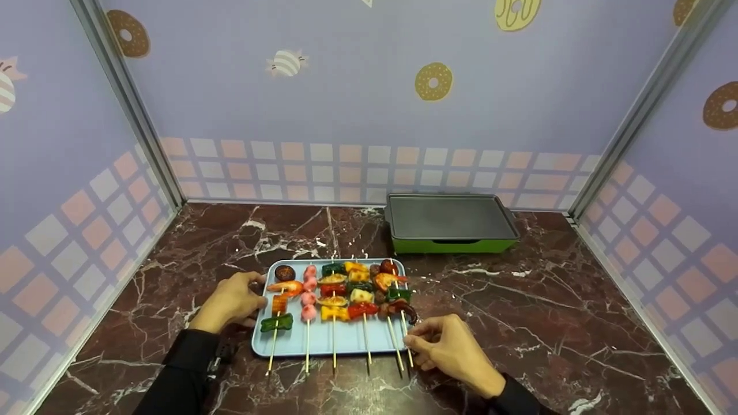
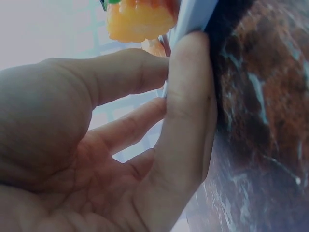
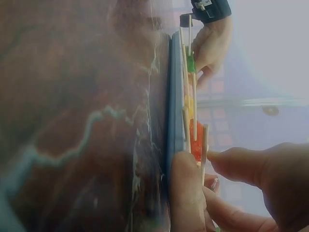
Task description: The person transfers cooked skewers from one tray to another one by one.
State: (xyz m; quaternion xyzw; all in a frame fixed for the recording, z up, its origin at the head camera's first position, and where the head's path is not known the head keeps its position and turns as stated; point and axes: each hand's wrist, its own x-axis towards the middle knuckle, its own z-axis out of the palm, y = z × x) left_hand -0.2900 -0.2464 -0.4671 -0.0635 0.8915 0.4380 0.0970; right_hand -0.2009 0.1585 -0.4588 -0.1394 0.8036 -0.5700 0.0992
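Note:
A light blue tray (image 1: 349, 341) lies on the dark marbled countertop with several skewers across it, their wooden sticks jutting past its front edge. My left hand (image 1: 235, 301) grips the tray's left rim. Close up in the left wrist view, the left hand's thumb and index finger (image 2: 188, 96) pinch that rim beside a yellow corn piece (image 2: 140, 20). My right hand (image 1: 450, 349) holds the tray's right edge. There its thumb (image 3: 236, 164) touches the outermost skewer stick (image 3: 204, 150). Peppers, a shrimp (image 1: 286, 287) and pink balls (image 1: 309, 312) are threaded on the sticks.
Behind the tray to the right stands a green grill (image 1: 455, 246) with a flat dark plate (image 1: 444, 216) on top. Patterned panels (image 1: 357, 104) enclose the countertop (image 1: 519, 323) at the back and both sides.

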